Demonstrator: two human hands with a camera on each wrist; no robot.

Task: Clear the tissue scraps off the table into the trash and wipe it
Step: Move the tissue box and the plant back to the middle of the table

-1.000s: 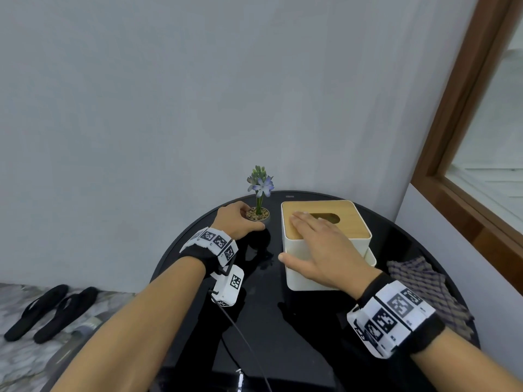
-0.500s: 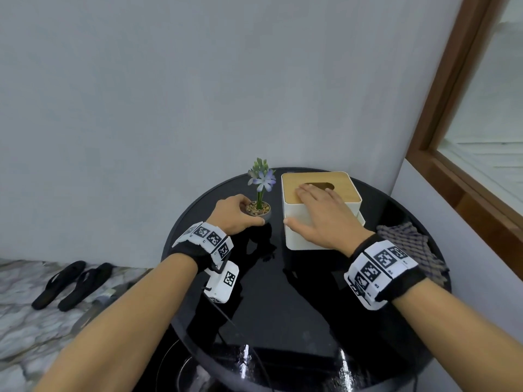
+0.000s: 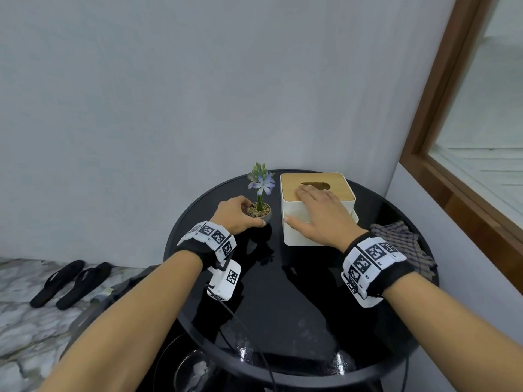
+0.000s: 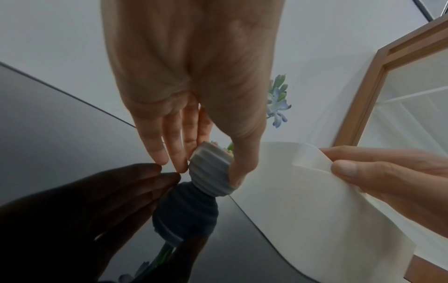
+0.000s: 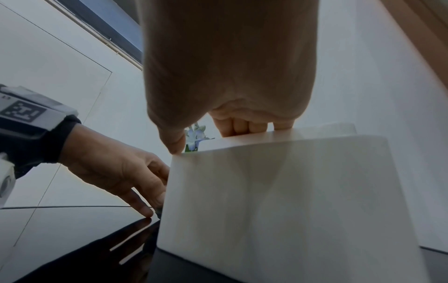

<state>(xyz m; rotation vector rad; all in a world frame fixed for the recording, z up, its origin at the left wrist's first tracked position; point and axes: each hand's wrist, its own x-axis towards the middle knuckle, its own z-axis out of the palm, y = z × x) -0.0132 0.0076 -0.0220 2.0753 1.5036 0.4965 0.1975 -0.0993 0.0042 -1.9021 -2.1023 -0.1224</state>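
On the round black glossy table (image 3: 297, 301) stand a small grey flower pot (image 3: 259, 213) with a blue flower and a white tissue box (image 3: 300, 233) with a wooden lid. My left hand (image 3: 240, 212) grips the pot; in the left wrist view the left hand (image 4: 194, 157) has thumb and fingers round the ribbed flower pot (image 4: 211, 172). My right hand (image 3: 317, 210) rests on the box, fingers flat on the lid and thumb on its front face. The right wrist view shows the right hand (image 5: 218, 137) on the tissue box (image 5: 290, 191). No tissue scraps show on the tabletop.
A checked cloth (image 3: 402, 244) lies crumpled at the table's right edge, by the wall. A trash bin (image 3: 192, 369) with a liner shows below the table's near left edge. Black slippers (image 3: 70, 281) lie on the floor at the left. A wood-framed window is at the right.
Both hands stay where they were on the pot and the box. The head view has drawn back, so the table's near edge and the bin below now show.
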